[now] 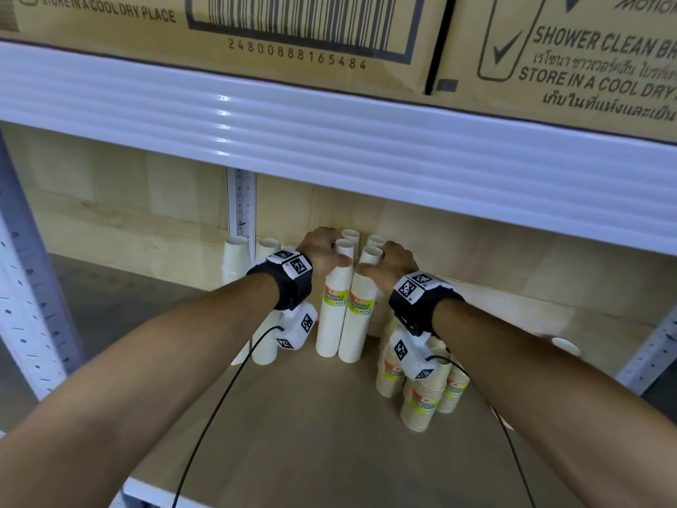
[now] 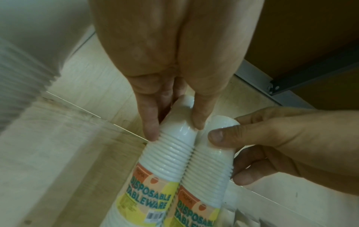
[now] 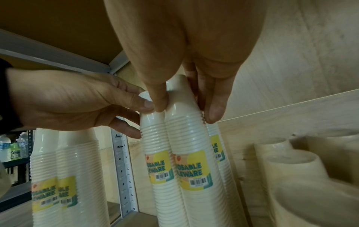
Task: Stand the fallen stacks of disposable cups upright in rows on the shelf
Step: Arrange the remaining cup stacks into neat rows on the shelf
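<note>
We see glossy white plastic cup stacks with ribbed rims, a glossy white metal shelf beam, a matt pale wood shelf board, and matt brown cardboard boxes above.

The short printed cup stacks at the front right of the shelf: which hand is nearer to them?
Right. The right hand grips a tall white cup stack just behind and above the short printed stacks; the left hand grips the neighbouring tall stack, farther left.

left hand pinching cup stack, upright
</note>
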